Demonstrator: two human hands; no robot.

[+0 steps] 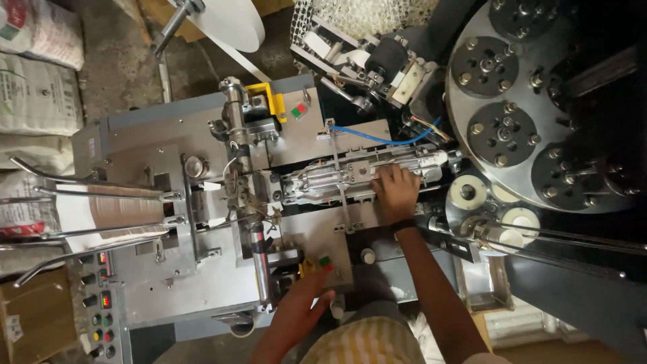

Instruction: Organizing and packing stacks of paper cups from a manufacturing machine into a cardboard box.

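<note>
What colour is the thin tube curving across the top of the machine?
Blue. The thin tube shows best in the head view, above the right hand.

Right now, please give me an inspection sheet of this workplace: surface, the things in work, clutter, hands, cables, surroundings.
Surface: grey metal machine deck, crowded with brackets and rods.
Job's things: long metal cylinder assembly lying across the deck; small red and green switch near the front edge.
Clutter: stack of flat paper blanks held between curved rails at one side.
Hands: right hand rests on the cylinder assembly, fingers spread; left hand is at the front edge just below the switch, contact not clear.
Cables: blue tube runs over the deck towards the round turntable.
Surroundings: white sacks on the floor, button panel, white paper cups beside the turntable.
</note>
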